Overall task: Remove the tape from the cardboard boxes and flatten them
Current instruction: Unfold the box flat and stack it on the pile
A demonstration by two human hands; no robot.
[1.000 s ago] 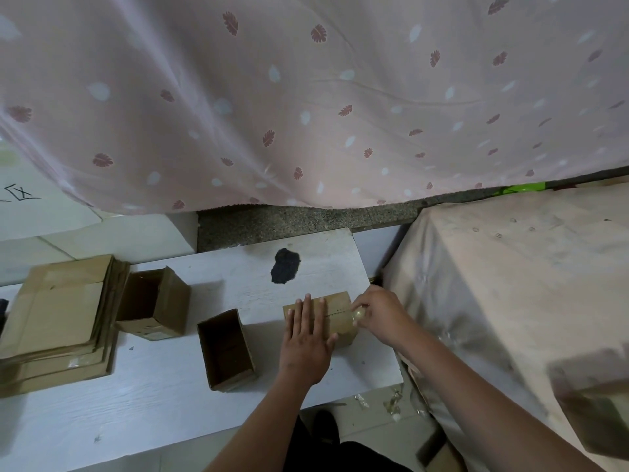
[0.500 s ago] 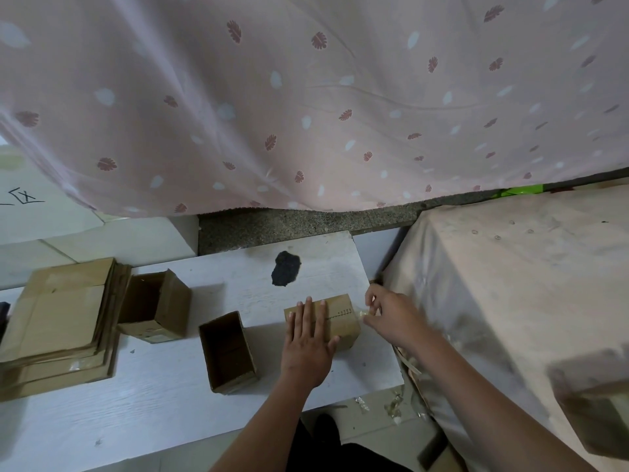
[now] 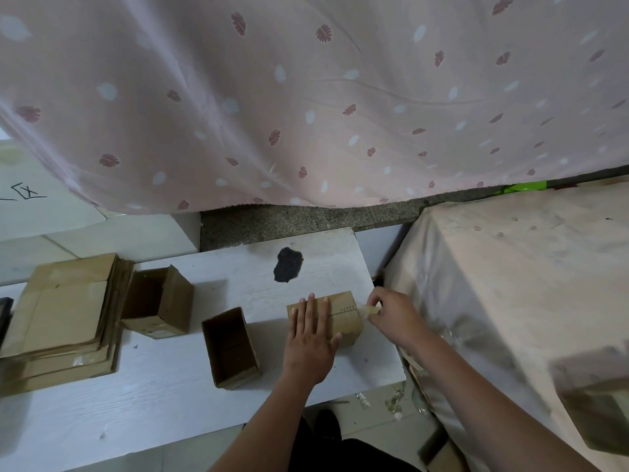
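My left hand (image 3: 311, 338) lies flat, fingers straight, pressing the top of the small closed cardboard box (image 3: 342, 316) on the white wood-grain board (image 3: 163, 396). Just beside its far end, my right hand (image 3: 391, 315) pinches a clear, crinkled strip of tape (image 3: 366, 310). Left of my left hand stand two open boxes (image 3: 231, 349) and a flattened stack (image 3: 64, 318).

I see two bare forearms entering from the bottom of the frame, no sleeves, watch or rings on the left hand (image 3: 311, 338) or right hand (image 3: 394, 318). Dark clothing (image 3: 340, 451) shows at bottom centre.
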